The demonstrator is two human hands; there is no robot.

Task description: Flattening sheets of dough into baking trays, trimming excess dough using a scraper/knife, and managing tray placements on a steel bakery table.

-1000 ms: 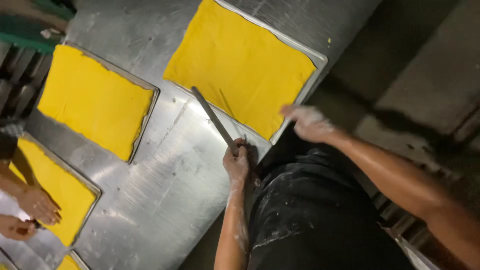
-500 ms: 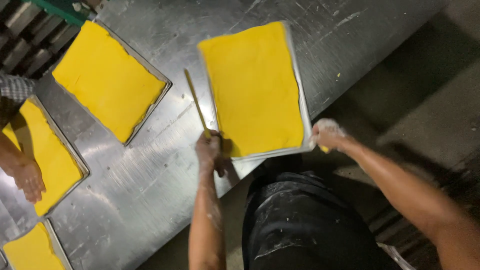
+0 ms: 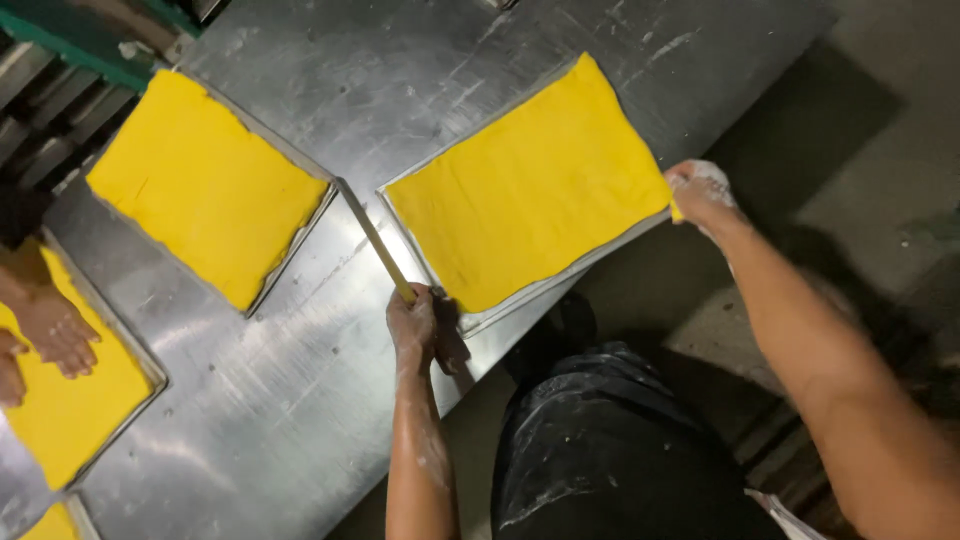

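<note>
A: Head view, looking down. Steel table runs from upper centre to lower left of the frame; nearest tray sits upper centre, one corner past the table's lower-right edge; yellow dough sheet covers it almost rim to rim.

B: Hands?

A: Left hand, centre of frame, floured, clenched around the lower end of a long flat stick; stick slants up and to the left, lying along the gap between the near tray and the next one; the hand is just beside the tray's left corner, touching or not I cannot tell. Right hand, right of centre, also floured, pinches the right-hand corner of the dough sheet at the tray's edge; fingers closed on it.

B: Other trays?

A: Second tray of yellow dough at upper left, apart from the first; third tray of dough at the left edge; a sliver of a fourth at the bottom left corner.

B: Anyone else?

A: Another person's hand at the left edge, fingers spread flat on the third sheet; dark flour-smeared trousers of the wearer at lower centre.
</note>
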